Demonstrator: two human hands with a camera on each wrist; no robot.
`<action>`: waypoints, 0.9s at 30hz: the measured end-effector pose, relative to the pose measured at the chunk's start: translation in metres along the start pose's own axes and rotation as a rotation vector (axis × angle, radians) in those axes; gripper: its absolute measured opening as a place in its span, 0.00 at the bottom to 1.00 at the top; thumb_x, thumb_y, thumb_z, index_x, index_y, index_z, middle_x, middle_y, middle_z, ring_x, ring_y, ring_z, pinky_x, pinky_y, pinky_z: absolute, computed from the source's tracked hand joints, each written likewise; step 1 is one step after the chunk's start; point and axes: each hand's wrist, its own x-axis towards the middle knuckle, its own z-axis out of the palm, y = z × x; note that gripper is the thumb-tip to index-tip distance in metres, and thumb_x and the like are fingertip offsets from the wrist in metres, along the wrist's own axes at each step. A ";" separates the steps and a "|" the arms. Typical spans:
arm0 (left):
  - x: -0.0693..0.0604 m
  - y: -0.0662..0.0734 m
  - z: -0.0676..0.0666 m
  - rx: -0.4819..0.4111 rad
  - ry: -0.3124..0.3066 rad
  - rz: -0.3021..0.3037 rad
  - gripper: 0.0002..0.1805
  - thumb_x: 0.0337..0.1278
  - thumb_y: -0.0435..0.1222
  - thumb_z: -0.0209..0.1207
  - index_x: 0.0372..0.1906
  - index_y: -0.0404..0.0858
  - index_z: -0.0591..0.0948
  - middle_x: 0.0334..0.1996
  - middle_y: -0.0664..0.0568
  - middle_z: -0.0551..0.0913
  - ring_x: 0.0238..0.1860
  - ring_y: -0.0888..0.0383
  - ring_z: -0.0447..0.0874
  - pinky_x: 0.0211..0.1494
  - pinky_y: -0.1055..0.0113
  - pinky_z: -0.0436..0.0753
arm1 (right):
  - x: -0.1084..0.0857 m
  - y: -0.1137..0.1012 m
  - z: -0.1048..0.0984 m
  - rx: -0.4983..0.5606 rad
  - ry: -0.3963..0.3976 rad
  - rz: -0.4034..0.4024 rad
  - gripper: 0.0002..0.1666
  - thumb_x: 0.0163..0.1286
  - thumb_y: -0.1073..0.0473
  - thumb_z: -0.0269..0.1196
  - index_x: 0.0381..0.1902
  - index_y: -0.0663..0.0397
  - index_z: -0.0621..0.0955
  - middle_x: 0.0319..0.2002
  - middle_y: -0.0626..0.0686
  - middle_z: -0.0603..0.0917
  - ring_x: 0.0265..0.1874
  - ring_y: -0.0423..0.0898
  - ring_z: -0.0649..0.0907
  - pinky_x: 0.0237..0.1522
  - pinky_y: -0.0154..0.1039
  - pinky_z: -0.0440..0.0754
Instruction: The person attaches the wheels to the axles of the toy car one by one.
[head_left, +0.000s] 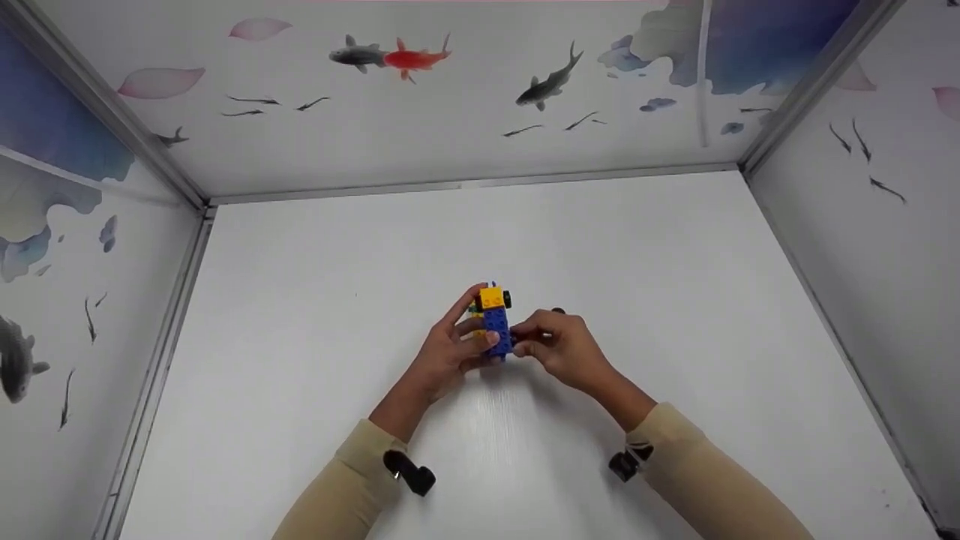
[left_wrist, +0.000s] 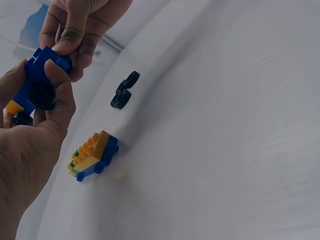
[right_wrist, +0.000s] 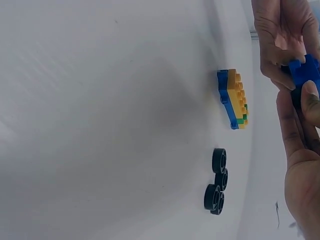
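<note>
My left hand (head_left: pixel 448 352) grips a toy brick car (head_left: pixel 495 318) with a blue body and a yellow brick at its far end. Black wheels are on it, and one wheel (left_wrist: pixel 42 96) faces the left wrist camera. At the car's near right side, my right hand (head_left: pixel 568 349) pinches a black wheel (right_wrist: pixel 297 98) against the blue body. Fingers mostly cover that wheel, so whether it is fully seated cannot be seen. Both hands hold the car above the white table.
A second brick piece, yellow and green on a blue base (right_wrist: pixel 231 100), lies on the white table (head_left: pixel 300 300). Several loose black wheels (left_wrist: pixel 121 99) lie near it, mostly hidden behind my hands in the head view. Printed wall panels (head_left: pixel 465 142) border the table.
</note>
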 end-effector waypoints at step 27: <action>-0.001 0.009 -0.010 0.614 0.008 0.081 0.63 0.57 0.35 0.80 0.88 0.70 0.55 0.68 0.43 0.76 0.60 0.47 0.85 0.67 0.50 0.85 | -0.001 0.003 0.004 -0.038 -0.073 0.008 0.17 0.75 0.63 0.74 0.59 0.52 0.90 0.51 0.54 0.92 0.50 0.51 0.93 0.54 0.45 0.94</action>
